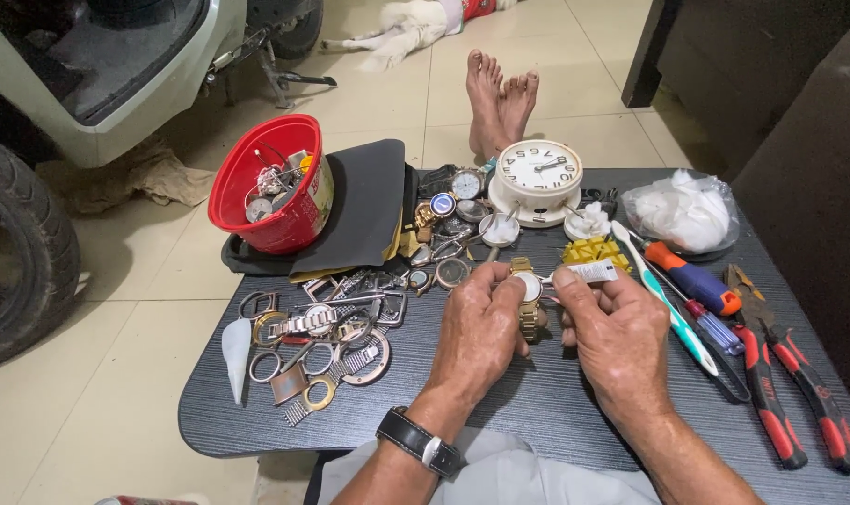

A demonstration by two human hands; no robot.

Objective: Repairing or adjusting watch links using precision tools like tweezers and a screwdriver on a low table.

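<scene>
My left hand (481, 327) grips a gold-coloured wristwatch (528, 304) with a white dial, held upright over the dark table (537, 402). A black strap watch is on that wrist. My right hand (617, 332) pinches a small white tube (588, 272) between thumb and forefinger, its tip right beside the watch face. Both hands are close together near the table's middle.
A pile of watch cases, bands and parts (322, 341) lies at left. A red bucket (270, 196) of parts sits on black cloth. A white alarm clock (538, 178), yellow block (593, 251), toothbrush (668, 304), screwdrivers (694, 279), red-handled pliers (790, 393) and a bagged white cloth (682, 213) lie right. Bare feet (500, 98) rest beyond.
</scene>
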